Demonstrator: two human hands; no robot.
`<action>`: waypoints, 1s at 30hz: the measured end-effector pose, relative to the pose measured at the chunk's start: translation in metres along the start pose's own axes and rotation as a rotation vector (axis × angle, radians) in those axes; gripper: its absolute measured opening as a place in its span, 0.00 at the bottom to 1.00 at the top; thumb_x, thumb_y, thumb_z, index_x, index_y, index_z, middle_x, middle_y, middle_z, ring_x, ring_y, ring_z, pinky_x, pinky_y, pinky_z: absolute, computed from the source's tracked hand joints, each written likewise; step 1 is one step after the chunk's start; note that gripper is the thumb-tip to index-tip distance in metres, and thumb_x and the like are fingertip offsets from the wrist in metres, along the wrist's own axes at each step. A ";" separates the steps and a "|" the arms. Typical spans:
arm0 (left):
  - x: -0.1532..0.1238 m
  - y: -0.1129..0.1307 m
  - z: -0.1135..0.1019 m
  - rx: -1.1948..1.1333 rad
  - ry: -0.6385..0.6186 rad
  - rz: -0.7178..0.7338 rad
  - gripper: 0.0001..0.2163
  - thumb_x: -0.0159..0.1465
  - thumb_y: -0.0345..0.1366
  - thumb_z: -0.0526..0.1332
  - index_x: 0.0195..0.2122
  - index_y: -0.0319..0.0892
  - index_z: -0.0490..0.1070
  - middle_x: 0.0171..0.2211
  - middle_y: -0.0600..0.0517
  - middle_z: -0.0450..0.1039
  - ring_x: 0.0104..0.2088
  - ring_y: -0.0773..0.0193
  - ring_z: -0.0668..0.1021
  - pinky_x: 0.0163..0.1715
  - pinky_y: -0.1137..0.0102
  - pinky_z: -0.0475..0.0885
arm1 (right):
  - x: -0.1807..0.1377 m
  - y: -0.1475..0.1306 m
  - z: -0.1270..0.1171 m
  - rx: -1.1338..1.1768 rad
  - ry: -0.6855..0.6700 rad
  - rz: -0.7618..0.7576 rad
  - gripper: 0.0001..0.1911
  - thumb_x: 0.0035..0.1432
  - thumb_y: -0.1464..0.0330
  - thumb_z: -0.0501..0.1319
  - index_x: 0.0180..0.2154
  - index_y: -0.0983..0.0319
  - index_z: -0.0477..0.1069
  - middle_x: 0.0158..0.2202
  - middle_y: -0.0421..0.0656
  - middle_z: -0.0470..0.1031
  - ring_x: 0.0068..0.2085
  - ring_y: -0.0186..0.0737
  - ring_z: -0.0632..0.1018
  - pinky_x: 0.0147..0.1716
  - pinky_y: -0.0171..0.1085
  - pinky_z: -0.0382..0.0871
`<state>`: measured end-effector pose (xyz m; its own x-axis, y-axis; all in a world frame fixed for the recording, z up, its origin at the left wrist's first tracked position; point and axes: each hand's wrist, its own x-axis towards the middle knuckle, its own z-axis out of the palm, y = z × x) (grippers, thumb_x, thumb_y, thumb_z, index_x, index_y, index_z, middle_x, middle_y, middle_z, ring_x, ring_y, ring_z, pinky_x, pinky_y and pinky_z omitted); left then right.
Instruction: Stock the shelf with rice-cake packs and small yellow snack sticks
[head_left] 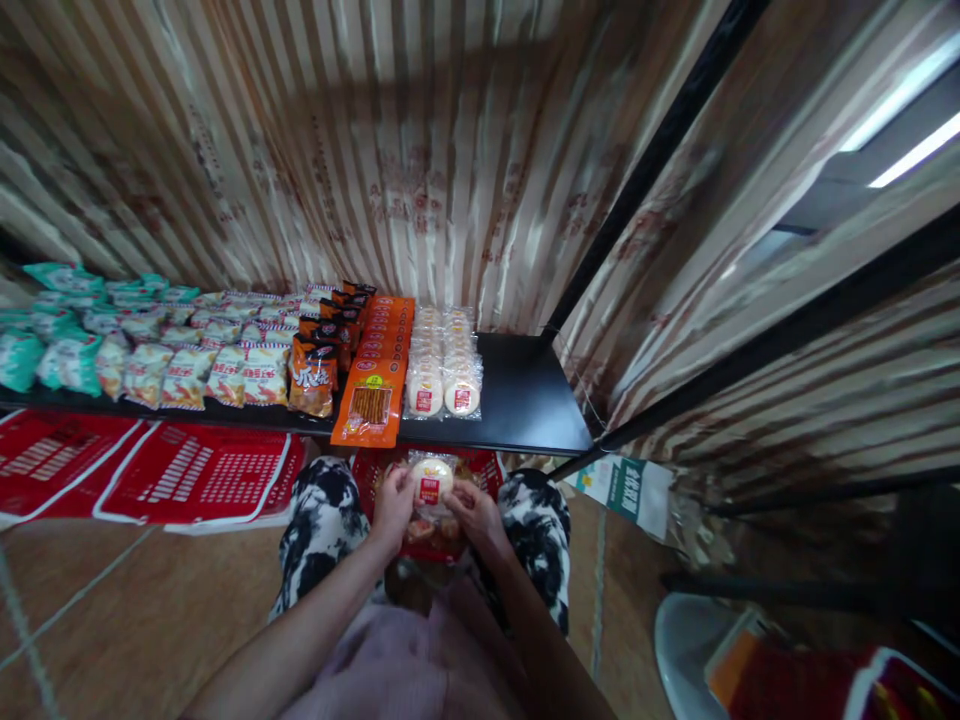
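Note:
Both hands hold one clear packet of round white cakes with a red label [431,482] just above a red basket [491,466] between my knees. My left hand [394,505] grips the packet's left side with curled fingers. My right hand [472,510] pinches its right lower edge. More packets lie in the basket under my hands. On the black shelf [525,400] in front, two rows of the same white cake packets [444,365] run back to the curtain.
Left of the cakes on the shelf lie orange snack packs [375,385], dark orange bags [315,375], pale bags [225,365] and teal bags [52,340]. Flat red baskets [187,475] lie on the floor left. A striped curtain hangs behind. A white stool [690,640] stands at right.

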<state>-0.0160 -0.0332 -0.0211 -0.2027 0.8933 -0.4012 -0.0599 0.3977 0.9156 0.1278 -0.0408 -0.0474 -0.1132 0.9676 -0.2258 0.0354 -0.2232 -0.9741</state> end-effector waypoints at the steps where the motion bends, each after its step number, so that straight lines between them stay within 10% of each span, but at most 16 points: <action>1: -0.001 0.000 0.000 -0.015 -0.003 0.011 0.09 0.57 0.36 0.56 0.37 0.37 0.68 0.32 0.50 0.74 0.26 0.69 0.76 0.23 0.76 0.71 | -0.002 -0.002 0.001 -0.002 0.014 -0.014 0.22 0.46 0.51 0.61 0.36 0.61 0.70 0.34 0.46 0.78 0.36 0.45 0.78 0.39 0.43 0.72; 19: 0.000 0.009 0.010 0.303 0.102 0.298 0.12 0.52 0.26 0.55 0.37 0.40 0.68 0.38 0.49 0.68 0.41 0.64 0.73 0.44 0.68 0.69 | 0.005 -0.014 -0.009 -0.362 0.283 -0.060 0.22 0.49 0.53 0.57 0.38 0.63 0.74 0.31 0.43 0.77 0.31 0.40 0.75 0.33 0.37 0.70; 30: 0.007 0.023 0.023 0.466 0.079 0.385 0.14 0.53 0.26 0.53 0.40 0.40 0.69 0.37 0.49 0.68 0.39 0.64 0.73 0.44 0.68 0.68 | 0.023 -0.017 -0.015 -0.121 0.302 -0.053 0.19 0.48 0.56 0.57 0.39 0.62 0.71 0.35 0.44 0.77 0.33 0.41 0.77 0.35 0.38 0.72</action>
<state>0.0033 -0.0132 -0.0038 -0.1975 0.9800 -0.0240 0.4627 0.1148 0.8791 0.1396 -0.0129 -0.0364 0.1813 0.9728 -0.1441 0.1572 -0.1733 -0.9722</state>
